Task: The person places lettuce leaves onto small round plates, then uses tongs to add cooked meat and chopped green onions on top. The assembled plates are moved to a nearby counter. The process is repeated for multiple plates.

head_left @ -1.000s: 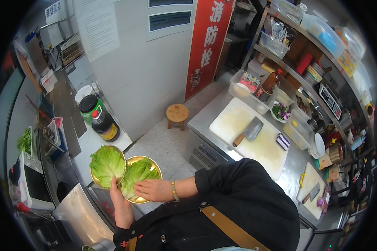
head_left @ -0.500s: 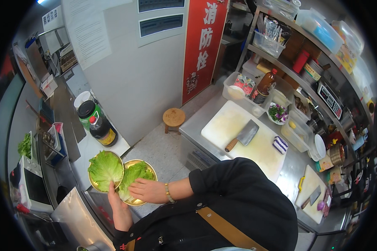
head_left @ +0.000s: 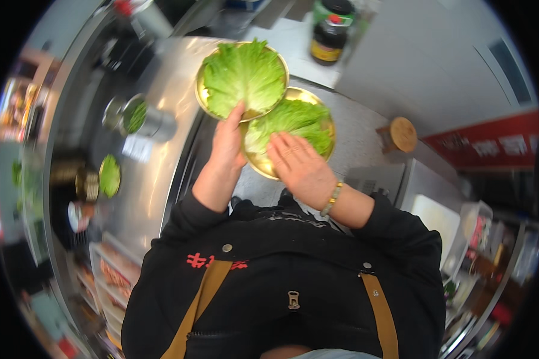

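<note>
My left hand (head_left: 226,143) is closed on the near rim of a round gold plate (head_left: 200,90), its thumb over the base of a green lettuce leaf (head_left: 245,78). A second gold plate (head_left: 263,166) with lettuce (head_left: 296,122) is held beside it, slightly lower and to the right, its edge partly under the first. My right hand (head_left: 302,164) lies across this plate's near right rim, fingers stretched together over the leaf. Its thumb is hidden, apparently below the plate. Both plates are off any surface.
On the left runs a steel counter (head_left: 182,60) with a metal container of chopped greens (head_left: 136,118) and a small lettuce plate (head_left: 109,175). A dark sauce bottle (head_left: 327,42) stands on a white surface ahead. To the right are a wooden stool (head_left: 403,134) and a white cutting board (head_left: 437,218).
My view and body have turned left, so the steel counter now shows beside me. Both plates have come along in my hands, with the lettuce still on them.
</note>
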`<state>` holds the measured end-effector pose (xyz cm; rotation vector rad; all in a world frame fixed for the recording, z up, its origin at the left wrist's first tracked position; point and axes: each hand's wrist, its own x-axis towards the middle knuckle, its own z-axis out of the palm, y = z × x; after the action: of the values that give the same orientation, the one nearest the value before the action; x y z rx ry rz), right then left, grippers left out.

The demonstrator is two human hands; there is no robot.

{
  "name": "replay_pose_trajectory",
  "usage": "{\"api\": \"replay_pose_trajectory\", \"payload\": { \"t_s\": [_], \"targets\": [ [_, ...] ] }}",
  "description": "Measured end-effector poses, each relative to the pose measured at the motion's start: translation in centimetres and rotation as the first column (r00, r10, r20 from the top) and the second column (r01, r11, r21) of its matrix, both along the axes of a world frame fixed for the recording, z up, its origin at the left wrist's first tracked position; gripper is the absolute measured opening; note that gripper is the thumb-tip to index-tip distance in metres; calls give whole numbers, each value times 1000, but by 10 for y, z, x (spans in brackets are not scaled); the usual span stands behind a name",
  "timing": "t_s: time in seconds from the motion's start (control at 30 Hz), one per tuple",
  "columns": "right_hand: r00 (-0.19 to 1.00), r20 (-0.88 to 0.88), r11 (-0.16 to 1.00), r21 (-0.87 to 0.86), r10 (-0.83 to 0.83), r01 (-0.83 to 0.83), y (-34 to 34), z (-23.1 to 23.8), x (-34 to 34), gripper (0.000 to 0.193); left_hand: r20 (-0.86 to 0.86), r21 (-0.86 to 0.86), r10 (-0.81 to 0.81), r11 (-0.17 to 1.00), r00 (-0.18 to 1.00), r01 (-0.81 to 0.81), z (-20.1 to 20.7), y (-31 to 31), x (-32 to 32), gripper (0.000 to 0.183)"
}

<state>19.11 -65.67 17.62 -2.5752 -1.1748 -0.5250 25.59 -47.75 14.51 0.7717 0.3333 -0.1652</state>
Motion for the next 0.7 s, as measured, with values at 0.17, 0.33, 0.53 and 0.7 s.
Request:
{"api": "replay_pose_trajectory", "payload": {
  "t_s": [0.17,0.33,0.53,0.7],
  "targets": [
    [975,-55,972,-79,217,-221,48,19,-12,45,71,-33,179,984,981,-177,-3,58,-51,41],
    [862,-96,853,-128,498,-506,133,18,-51,44,-16,66,519,853,855,-517,-7,111,-130,41],
    [726,-77,716,-123,684,-687,230,30,-146,44,146,-191,714,700,685,-688,12,185,-259,35],
    [474,-309,486,-43,824,-873,312,39,-220,45,48,33,900,433,434,-901,19,254,-374,38]
  ]
}}
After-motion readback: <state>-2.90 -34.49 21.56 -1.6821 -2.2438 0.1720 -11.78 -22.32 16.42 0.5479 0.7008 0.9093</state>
